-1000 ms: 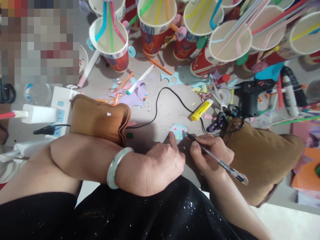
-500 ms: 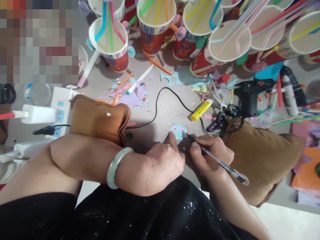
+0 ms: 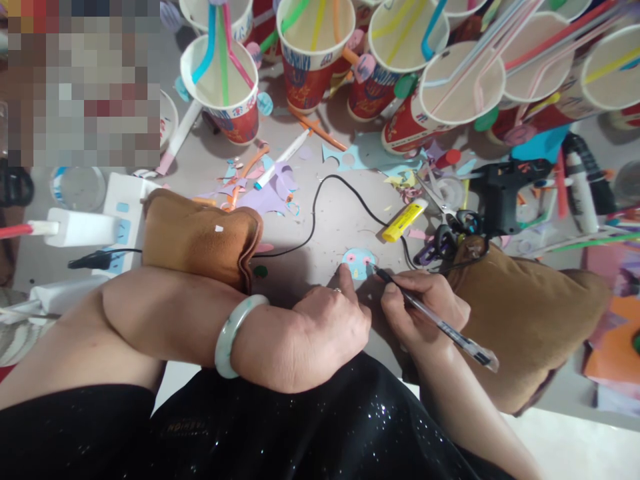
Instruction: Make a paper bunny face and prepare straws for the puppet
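Two hands: left hand (image 3: 333, 327) pointed one finger (image 3: 347, 281) onto the blue disc (image 3: 359, 261), anything under its palm hidden; right hand (image 3: 425, 307) pinched a pen (image 3: 450, 331).
Blue disc: lay near the table's (image 3: 345, 217) near edge.
Change: almost none; the pen stayed by a pink spot (image 3: 367, 261), so the marking seemed unfinished.

Soft indoor light reaches most of the grey table (image 3: 343, 217), but I see shadow pooled around the left hand (image 3: 330, 327) and right hand (image 3: 425, 310). Glints pepper the black garment (image 3: 320, 427); the pale green bangle (image 3: 225, 343) gleams. Paper cups (image 3: 239, 123) splay outward with lens distortion; coarse pixelation blots the upper left.
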The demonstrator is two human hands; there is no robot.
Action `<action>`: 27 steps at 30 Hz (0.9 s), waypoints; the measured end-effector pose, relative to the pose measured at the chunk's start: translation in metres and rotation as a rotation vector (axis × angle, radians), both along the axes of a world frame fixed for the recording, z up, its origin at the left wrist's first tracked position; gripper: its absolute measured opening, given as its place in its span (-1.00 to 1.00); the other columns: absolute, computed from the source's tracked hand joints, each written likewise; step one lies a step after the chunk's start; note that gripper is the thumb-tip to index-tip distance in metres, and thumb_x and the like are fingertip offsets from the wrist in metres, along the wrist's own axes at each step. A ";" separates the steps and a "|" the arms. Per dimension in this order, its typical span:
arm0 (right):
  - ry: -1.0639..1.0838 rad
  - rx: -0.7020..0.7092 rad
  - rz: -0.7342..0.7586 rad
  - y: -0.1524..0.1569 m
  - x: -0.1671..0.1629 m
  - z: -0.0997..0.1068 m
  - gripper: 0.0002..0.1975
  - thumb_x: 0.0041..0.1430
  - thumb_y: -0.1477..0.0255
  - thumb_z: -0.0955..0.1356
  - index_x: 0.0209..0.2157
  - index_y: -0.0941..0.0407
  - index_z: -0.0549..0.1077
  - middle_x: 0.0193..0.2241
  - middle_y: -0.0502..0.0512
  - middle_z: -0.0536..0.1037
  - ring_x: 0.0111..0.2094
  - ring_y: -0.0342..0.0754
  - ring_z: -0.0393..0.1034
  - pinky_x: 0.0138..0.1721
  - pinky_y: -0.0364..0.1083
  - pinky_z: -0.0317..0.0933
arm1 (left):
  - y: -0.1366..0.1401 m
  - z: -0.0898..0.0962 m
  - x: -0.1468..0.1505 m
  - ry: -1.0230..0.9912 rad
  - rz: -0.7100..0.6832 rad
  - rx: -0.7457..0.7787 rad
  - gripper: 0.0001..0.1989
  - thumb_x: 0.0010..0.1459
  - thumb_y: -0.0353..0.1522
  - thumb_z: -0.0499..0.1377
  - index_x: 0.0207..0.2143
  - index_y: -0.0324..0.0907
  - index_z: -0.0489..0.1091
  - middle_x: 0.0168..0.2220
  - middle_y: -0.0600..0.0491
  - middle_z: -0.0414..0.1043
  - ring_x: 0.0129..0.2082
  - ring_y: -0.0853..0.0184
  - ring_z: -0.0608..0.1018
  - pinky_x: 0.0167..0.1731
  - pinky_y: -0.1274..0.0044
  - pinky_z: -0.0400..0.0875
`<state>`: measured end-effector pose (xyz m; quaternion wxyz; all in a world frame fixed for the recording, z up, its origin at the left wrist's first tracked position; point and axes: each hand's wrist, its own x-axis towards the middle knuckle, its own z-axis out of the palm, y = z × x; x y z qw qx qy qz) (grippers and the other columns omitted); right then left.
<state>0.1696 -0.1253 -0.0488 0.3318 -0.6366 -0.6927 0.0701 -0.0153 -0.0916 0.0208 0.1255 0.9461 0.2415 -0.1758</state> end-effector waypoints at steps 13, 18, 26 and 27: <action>-0.001 -0.039 0.032 -0.002 0.004 0.000 -0.95 0.16 0.40 0.41 -0.32 0.00 0.45 -0.44 -0.07 0.65 -0.48 -0.08 0.59 -0.47 -0.12 0.43 | 0.006 0.002 0.002 0.000 -0.008 -0.028 -0.60 0.34 -0.43 0.14 0.16 -0.28 0.55 0.19 -0.48 0.48 -0.52 0.26 0.63 -0.56 0.51 0.39; 0.001 -0.027 0.013 -0.001 0.003 0.001 -0.95 0.17 0.38 0.40 -0.34 0.00 0.43 -0.46 -0.07 0.64 -0.50 -0.09 0.58 -0.49 -0.12 0.41 | -0.001 -0.003 -0.001 -0.039 0.024 0.047 -0.60 0.35 -0.46 0.09 0.16 -0.32 0.54 0.20 -0.50 0.46 -0.49 0.25 0.65 -0.57 0.53 0.37; -0.021 0.010 0.012 0.000 0.002 -0.002 -0.95 0.18 0.38 0.39 -0.31 0.01 0.43 -0.46 -0.08 0.64 -0.54 -0.11 0.55 -0.52 -0.14 0.38 | 0.000 -0.002 0.000 -0.016 -0.004 0.026 -0.55 0.35 -0.53 0.01 0.19 -0.32 0.51 0.22 -0.51 0.41 -0.51 0.24 0.66 -0.60 0.54 0.36; -0.017 0.003 0.002 0.000 0.002 -0.003 -0.95 0.18 0.37 0.39 -0.32 0.01 0.43 -0.46 -0.08 0.64 -0.53 -0.10 0.55 -0.52 -0.14 0.39 | 0.001 -0.001 0.001 -0.002 -0.012 0.009 -0.54 0.35 -0.52 0.02 0.20 -0.32 0.50 0.23 -0.52 0.39 -0.51 0.24 0.67 -0.61 0.53 0.37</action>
